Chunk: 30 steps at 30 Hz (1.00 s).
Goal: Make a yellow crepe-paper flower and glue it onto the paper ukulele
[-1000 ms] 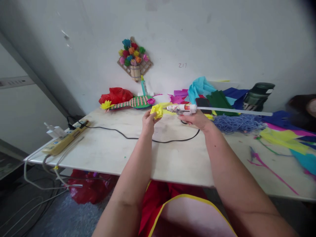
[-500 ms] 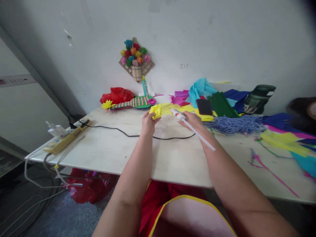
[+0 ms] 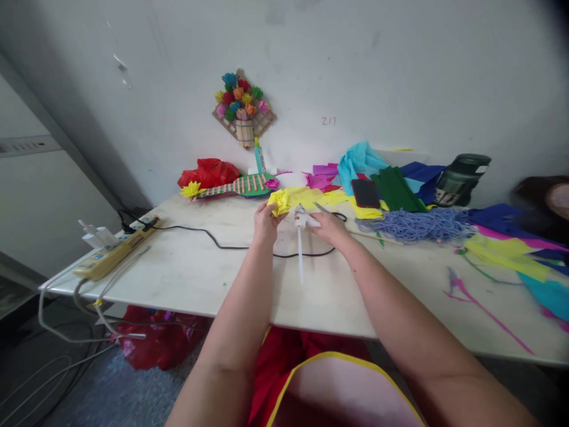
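My left hand (image 3: pixel 265 223) pinches a crumpled yellow paper flower (image 3: pixel 280 200) just above the white table (image 3: pixel 186 279). My right hand (image 3: pixel 328 226) grips a white glue gun (image 3: pixel 303 220). Its nozzle points up towards the flower, and a long white glue stick (image 3: pixel 300 256) trails down towards me. A black cord (image 3: pixel 222 242) runs from the gun across the table to a power strip (image 3: pixel 113 252) at the left edge.
Coloured paper sheets (image 3: pixel 382 178), a black phone (image 3: pixel 365 193), a heap of blue yarn (image 3: pixel 418 224) and a dark bottle (image 3: pixel 460 178) crowd the back right. A red bag (image 3: pixel 208 172) and a striped craft piece (image 3: pixel 235 185) lie at the back. Paper flowers (image 3: pixel 242 104) hang on the wall.
My right hand has swung the glue gun round: the glue stick pointed right, then back right, and now points towards me. The gun's tip has come closer to the yellow flower.
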### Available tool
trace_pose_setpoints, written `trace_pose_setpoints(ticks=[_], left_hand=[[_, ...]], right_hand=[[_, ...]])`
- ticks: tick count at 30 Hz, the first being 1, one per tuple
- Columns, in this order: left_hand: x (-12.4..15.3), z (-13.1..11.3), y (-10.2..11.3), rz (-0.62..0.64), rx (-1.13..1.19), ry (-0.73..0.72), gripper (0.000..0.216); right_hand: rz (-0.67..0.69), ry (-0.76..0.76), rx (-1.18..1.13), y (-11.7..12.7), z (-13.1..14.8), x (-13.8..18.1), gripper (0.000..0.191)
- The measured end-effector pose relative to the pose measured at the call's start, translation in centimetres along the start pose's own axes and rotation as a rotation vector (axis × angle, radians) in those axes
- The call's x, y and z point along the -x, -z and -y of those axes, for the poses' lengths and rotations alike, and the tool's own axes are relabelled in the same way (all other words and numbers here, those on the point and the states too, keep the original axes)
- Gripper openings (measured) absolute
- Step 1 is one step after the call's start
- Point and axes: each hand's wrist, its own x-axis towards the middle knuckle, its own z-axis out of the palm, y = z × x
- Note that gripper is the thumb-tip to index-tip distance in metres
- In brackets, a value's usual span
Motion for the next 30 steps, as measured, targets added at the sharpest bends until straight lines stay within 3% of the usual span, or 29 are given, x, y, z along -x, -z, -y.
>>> trace_pose_setpoints(ticks=[16,25,27,30], left_hand=[[0.0,0.2,-0.1,0.041,-0.009,0.017,0.022],[0.6,0.1,-0.5,0.079,-0.085,0.073,0.022],[0.6,0.2,-0.5,0.093,-0.100,0.083,0.023],[0.7,0.2,-0.4,0.168,-0.139,0.110,0.026]], right_hand=[[0.043,0.096,0.098,-2.8,0.9,-0.4,0.047],[-0.065,0.060,0.126,-1.3,1.3,0.3,0.043],[-0.128,0.021,0.079,-0.8,1.3,0.3,0.039],[-0.206,-0.065,-0.181,-0.2,1.2,0.1,0.032]])
